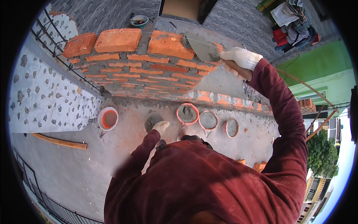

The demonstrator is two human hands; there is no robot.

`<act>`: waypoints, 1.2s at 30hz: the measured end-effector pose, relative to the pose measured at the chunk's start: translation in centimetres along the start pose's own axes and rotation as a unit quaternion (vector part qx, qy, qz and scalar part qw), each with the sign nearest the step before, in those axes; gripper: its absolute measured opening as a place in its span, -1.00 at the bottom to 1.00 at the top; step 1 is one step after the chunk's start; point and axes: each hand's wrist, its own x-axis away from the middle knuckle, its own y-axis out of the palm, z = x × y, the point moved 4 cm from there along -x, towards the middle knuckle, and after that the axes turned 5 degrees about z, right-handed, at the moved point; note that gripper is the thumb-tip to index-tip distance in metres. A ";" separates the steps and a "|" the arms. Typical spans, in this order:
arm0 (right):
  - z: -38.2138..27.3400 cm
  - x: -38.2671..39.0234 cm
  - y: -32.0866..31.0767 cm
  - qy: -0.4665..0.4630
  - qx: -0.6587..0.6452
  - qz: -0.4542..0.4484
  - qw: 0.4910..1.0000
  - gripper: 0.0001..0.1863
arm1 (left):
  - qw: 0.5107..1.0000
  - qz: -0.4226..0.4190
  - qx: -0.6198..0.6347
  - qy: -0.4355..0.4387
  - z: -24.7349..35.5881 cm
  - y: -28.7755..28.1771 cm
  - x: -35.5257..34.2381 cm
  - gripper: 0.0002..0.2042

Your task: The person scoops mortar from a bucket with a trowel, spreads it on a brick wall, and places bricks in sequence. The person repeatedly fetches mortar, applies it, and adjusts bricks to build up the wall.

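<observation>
My right hand (pixel 240 61), in a white glove, grips a trowel, its grey blade (pixel 202 47) at the right end of the brick wall’s top course, beside a brick (pixel 170 44). A thin string crosses above the top bricks (pixel 117 39). Low at centre, my gloved left hand (pixel 160 127) is closed beside a grey round container (pixel 152 118); what it holds, if anything, I cannot make out. Buckets of grey mortar (pixel 187 113), (pixel 208 120) and a smaller bucket (pixel 232 127) stand along the wall’s foot. The wall’s face (pixel 141 69) shows grey mortar joints.
An orange-lined bucket (pixel 109 118) stands left, near a speckled white wall (pixel 50 100) and rebar (pixel 59 52). A wooden plank (pixel 59 140) lies on the floor. Bricks (pixel 260 166) are stacked behind my right side; wooden poles (pixel 320 123) lean right, and a railing (pixel 41 194) runs lower left.
</observation>
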 end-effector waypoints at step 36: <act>70.0 -43.8 54.8 -0.193 0.564 -0.297 0.746 -0.75 | 0.933 0.035 -0.290 -0.210 -21.4 13.6 16.4 -0.20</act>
